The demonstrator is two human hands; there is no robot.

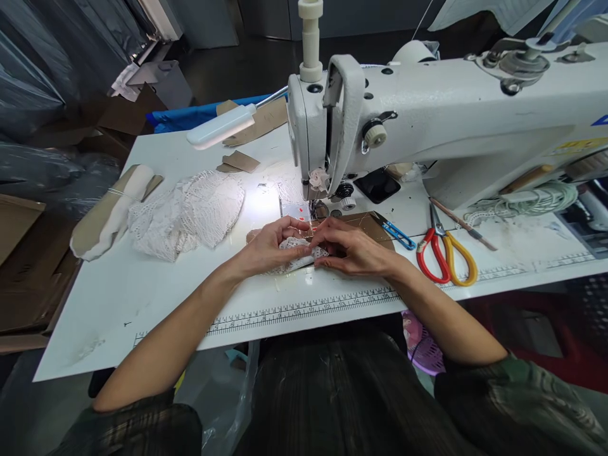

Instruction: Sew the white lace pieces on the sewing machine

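Observation:
Both my hands work on a small piece of white lace fabric (295, 246) just in front of the sewing machine (441, 107). My left hand (270, 248) pinches its left part, thumb on top. My right hand (354, 248) has its fingertips closed on the right part. Some brown material (363, 223) lies beneath and behind the fingers; its kind is hard to tell. The machine's needle area is directly beyond my fingertips. To the left rests a heap of white lace (190, 212).
Blue thread snips (399, 234) and scissors (446, 250) with red and yellow handles lie right of my hands. A lamp (222, 126) reaches over the table at back left. A rolled, tied bundle (111, 212) sits near the left edge. A ruler strip (304, 308) runs along the front.

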